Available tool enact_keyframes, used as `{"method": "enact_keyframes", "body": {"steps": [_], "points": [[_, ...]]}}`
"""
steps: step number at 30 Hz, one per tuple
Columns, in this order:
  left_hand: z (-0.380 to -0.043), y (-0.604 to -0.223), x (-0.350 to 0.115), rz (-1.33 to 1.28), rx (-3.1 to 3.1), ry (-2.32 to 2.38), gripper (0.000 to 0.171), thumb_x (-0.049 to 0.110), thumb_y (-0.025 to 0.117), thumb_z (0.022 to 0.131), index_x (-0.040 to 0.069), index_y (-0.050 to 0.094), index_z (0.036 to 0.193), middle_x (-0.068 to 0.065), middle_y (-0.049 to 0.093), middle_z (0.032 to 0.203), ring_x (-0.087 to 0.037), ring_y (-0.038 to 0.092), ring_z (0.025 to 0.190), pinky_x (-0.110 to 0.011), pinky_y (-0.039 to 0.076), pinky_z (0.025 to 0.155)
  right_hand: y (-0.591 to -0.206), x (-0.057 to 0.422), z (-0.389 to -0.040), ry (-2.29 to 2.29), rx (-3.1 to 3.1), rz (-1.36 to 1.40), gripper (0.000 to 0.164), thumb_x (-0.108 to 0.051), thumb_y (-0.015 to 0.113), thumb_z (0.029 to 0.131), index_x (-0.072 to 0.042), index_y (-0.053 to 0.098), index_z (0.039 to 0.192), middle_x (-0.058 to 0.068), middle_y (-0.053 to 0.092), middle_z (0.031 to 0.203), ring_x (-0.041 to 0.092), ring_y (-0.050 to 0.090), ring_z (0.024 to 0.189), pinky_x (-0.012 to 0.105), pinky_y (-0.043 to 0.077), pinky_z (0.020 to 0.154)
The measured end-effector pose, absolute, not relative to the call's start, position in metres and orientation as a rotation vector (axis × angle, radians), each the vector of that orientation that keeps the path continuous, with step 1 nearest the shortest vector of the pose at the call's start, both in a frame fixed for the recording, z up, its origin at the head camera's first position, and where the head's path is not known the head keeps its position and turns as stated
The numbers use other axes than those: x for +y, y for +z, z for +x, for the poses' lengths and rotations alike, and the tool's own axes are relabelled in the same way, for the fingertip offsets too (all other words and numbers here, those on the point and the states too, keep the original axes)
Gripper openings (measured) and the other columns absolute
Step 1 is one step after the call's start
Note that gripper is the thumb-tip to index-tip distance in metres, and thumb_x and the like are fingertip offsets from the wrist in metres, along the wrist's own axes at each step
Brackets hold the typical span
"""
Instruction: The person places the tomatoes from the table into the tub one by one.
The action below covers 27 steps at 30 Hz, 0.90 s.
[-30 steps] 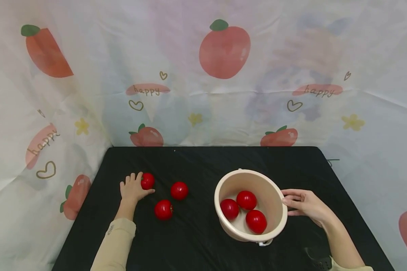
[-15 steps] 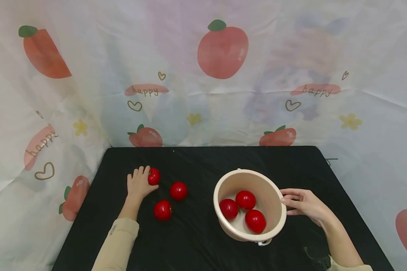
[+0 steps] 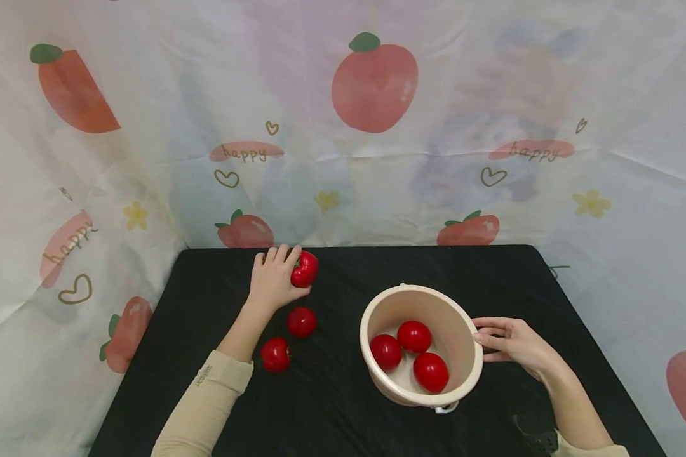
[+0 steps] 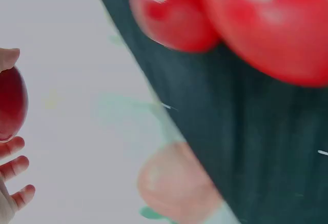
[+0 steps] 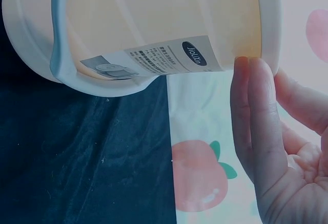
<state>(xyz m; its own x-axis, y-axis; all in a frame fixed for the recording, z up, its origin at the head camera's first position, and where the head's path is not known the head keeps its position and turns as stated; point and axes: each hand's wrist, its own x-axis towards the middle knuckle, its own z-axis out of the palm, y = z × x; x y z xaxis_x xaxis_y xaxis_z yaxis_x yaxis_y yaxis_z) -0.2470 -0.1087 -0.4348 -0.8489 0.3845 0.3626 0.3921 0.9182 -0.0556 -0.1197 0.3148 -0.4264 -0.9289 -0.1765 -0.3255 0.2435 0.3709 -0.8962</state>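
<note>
My left hand (image 3: 274, 277) grips a red tomato (image 3: 305, 270) between thumb and fingers, close to the table's far edge. In the left wrist view that same tomato (image 4: 11, 103) shows at the left border, thumb above and fingers below. Two more tomatoes, one (image 3: 302, 322) behind the other (image 3: 275, 355), lie on the black table nearer me. To their right stands a cream bucket (image 3: 382, 379), tilted towards me, with three tomatoes (image 3: 415, 337) inside. My right hand (image 3: 517, 346) pinches the bucket's right rim, thumb on one side and fingers against the outer wall.
The bucket's handle (image 5: 59, 34) hangs along its side beside a printed label (image 5: 169, 57). A black cloth covers the table (image 3: 331, 425). Behind and to the left hangs a pale curtain (image 3: 320, 82) with fruit prints. A dark band (image 3: 543, 442) sits by the right wrist.
My left hand has carried its tomato up, away from me and to the right, off its spot at the table's left. The right hand and bucket stay nearly still.
</note>
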Motion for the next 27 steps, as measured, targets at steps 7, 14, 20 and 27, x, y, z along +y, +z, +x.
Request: {"method": "enact_keyframes", "body": {"steps": [7, 14, 20, 27], "points": [[-0.231, -0.411, -0.068, -0.756, -2.528, -0.021, 0.077, 0.055, 0.07, 0.063, 0.016, 0.047, 0.125, -0.005, 0.05, 0.114, -0.022, 0.046, 0.101, -0.042, 0.037, 0.081, -0.427, 0.314, -0.12, -1.573, 2.281, 0.056, 0.058, -0.019, 0.062, 0.087, 0.016, 0.039, 0.127, 0.026, 0.058, 0.113, 0.02, 0.066, 0.086, 0.042, 0.053, 0.071], [-0.208, -0.404, -0.031, -0.959, -2.406, -0.023, 0.076, 0.057, 0.068, 0.062, 0.017, 0.048, 0.123, -0.003, 0.051, 0.114, -0.02, 0.048, 0.1, -0.038, 0.039, 0.082, -0.427, 0.315, -0.12, -1.57, 2.279, 0.06, 0.058, -0.019, 0.062, 0.087, 0.016, 0.039, 0.127, 0.024, 0.059, 0.112, 0.02, 0.065, 0.085, 0.042, 0.053, 0.071], [-0.189, -0.41, -0.002, -1.123, -2.435, 0.007, 0.078, 0.061, 0.067, 0.061, 0.022, 0.046, 0.125, 0.001, 0.049, 0.117, -0.016, 0.045, 0.103, -0.035, 0.038, 0.085, -0.427, 0.315, -0.12, -1.58, 2.27, 0.044, 0.058, -0.018, 0.062, 0.087, 0.017, 0.038, 0.127, 0.025, 0.059, 0.111, 0.02, 0.066, 0.085, 0.042, 0.052, 0.071], [-0.176, -0.424, 0.027, -1.315, -2.474, 0.169, 0.08, 0.064, 0.064, 0.062, 0.027, 0.042, 0.13, 0.004, 0.046, 0.121, -0.013, 0.042, 0.108, -0.033, 0.036, 0.087, -0.426, 0.315, -0.119, -1.591, 2.262, 0.047, 0.058, -0.017, 0.062, 0.087, 0.017, 0.039, 0.126, 0.025, 0.059, 0.111, 0.02, 0.066, 0.085, 0.042, 0.052, 0.071]]}}
